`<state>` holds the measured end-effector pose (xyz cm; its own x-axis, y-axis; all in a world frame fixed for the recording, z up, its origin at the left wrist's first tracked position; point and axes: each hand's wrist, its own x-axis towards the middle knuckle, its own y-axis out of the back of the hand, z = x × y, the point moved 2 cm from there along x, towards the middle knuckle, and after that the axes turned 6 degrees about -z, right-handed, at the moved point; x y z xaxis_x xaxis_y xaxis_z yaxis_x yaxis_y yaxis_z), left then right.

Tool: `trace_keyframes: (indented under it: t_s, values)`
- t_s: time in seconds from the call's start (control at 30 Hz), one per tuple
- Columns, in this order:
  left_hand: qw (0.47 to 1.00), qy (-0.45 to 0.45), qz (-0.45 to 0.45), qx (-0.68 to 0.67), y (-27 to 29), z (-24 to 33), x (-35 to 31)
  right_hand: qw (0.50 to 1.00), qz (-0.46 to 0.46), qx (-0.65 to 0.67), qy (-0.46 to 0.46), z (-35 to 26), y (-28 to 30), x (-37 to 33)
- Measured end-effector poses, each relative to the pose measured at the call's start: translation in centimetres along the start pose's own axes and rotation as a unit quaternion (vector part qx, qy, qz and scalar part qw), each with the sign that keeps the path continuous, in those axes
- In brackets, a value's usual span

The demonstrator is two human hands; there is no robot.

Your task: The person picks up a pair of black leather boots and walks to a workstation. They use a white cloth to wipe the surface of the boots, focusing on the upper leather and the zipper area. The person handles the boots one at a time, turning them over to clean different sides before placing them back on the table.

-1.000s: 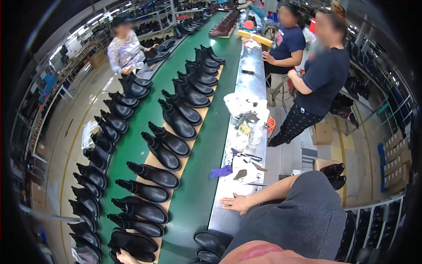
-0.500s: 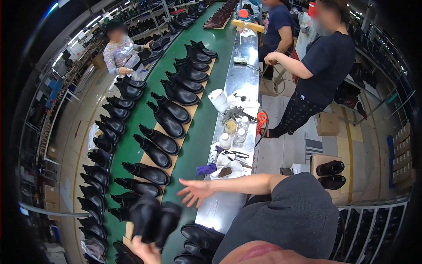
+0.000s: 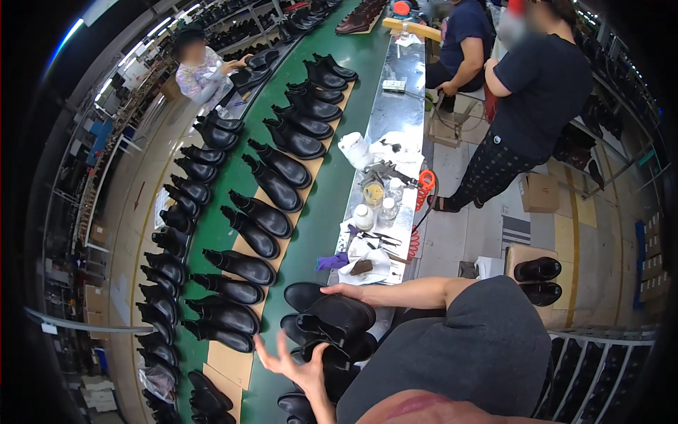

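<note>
Landmark: green flat-topped conveyor (image 3: 328,184). Item: black leather ankle boots (image 3: 345,316), clustered at the conveyor's near right edge. Right hand (image 3: 344,290): touching the cluster's upper boot; fingers largely hidden, so whether they clamp cannot be told. Left hand (image 3: 293,364): fingers spread apart, empty, just beside the cluster, above the conveyor. Handling, as judged: steady each boot by heel or shaft; keep glossy toes from rubbing; keep pairs parallel, like the row on tan cardboard (image 3: 229,364) along the conveyor.
</note>
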<state>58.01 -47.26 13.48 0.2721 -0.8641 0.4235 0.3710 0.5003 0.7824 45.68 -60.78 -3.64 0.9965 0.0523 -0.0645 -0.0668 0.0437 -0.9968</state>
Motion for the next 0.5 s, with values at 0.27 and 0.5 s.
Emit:
trace_keyframes:
  t_s: [0.27, 0.5]
  values:
    - [0.482, 0.512, 0.046, -0.71, -9.5, -8.6, -13.7, 0.99, 0.068, -0.12, -0.012, -0.5, -1.3, 0.9]
    - [0.52, 0.473, 0.036, -0.71, -12.3, -11.4, -12.8, 0.959, 0.093, -0.265, 0.022, -2.6, -2.4, 2.2]
